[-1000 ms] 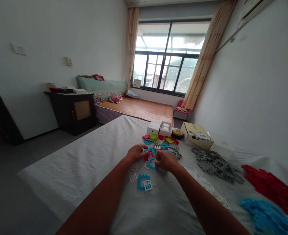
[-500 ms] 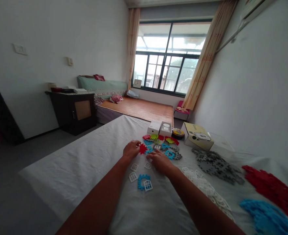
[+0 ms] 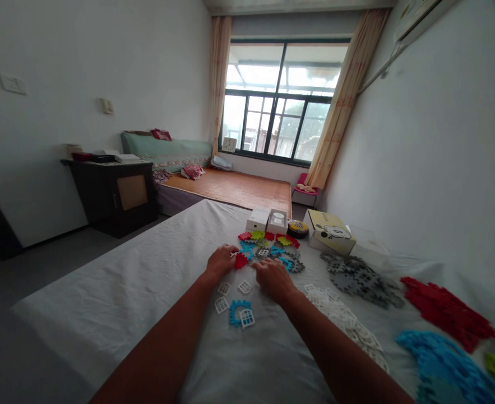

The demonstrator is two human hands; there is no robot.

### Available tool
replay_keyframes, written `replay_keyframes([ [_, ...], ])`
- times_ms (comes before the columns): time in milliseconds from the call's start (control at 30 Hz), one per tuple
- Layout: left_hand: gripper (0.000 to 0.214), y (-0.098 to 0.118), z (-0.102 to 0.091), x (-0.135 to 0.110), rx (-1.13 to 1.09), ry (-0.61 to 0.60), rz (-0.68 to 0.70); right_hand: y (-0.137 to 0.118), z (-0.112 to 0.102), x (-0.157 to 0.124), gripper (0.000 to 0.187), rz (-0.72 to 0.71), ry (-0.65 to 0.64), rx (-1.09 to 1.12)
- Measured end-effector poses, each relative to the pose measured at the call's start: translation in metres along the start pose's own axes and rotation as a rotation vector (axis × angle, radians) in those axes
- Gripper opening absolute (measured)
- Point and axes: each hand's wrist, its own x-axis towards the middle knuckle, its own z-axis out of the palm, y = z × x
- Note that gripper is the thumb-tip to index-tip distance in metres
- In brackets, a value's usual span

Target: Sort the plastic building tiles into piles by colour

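Observation:
My left hand [image 3: 222,262] is closed at the edge of a red toothed plastic piece [image 3: 241,260], and a small white bit shows at its fingertips. To its right, my right hand [image 3: 274,276] has its fingers curled together low over the sheet; whatever they hold is hidden. Behind both hands lie linked plastic pieces, among them a blue toothed piece [image 3: 286,264] and a white window frame [image 3: 263,252]. Nearer to me, between my forearms, several white lattice windows [image 3: 221,305] lie loose. One window [image 3: 247,318] overlaps a blue toothed frame [image 3: 234,314].
On the right lie piles of white pieces [image 3: 348,322], grey pieces [image 3: 359,280], red pieces [image 3: 449,314] and blue pieces [image 3: 444,359]. White boxes [image 3: 258,219], a round tin [image 3: 297,229] and a yellow box [image 3: 330,231] stand behind the pieces. A white sheet [image 3: 146,269] covers the table.
The view has swung slightly right. The red piece has come a little nearer and turned by my left hand. My right hand's fingers have drawn together, away from a white window.

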Motion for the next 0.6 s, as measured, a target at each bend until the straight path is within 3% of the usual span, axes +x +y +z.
replay_keyframes([
  [67, 0.029, 0.001, -0.001, -0.001, 0.007, -0.003, 0.008, 0.027, -0.01, -0.016, 0.028, 0.134, 0.057, 0.079],
  [133, 0.029, 0.003, -0.002, -0.001, 0.013, -0.009, 0.015, 0.064, -0.023, -0.041, 0.026, 0.241, 0.028, 0.175],
  [233, 0.027, 0.007, -0.001, -0.003, 0.019, -0.021, 0.03, 0.117, -0.037, -0.083, 0.021, 0.238, -0.13, 0.273],
  [300, 0.026, 0.01, -0.001, -0.004, 0.02, -0.027, 0.043, 0.134, -0.041, -0.103, 0.02, 0.262, -0.151, 0.266],
  [367, 0.025, 0.011, 0.0, -0.004, 0.02, -0.027, 0.051, 0.13, -0.04, -0.108, 0.022, 0.305, -0.078, 0.228],
  [433, 0.025, 0.012, 0.001, -0.005, 0.021, -0.024, 0.051, 0.107, -0.035, -0.1, 0.025, 0.285, 0.01, 0.246],
  [600, 0.028, 0.008, 0.002, -0.003, 0.027, -0.011, 0.038, 0.022, -0.014, -0.054, 0.027, -0.039, 0.016, 0.376],
])
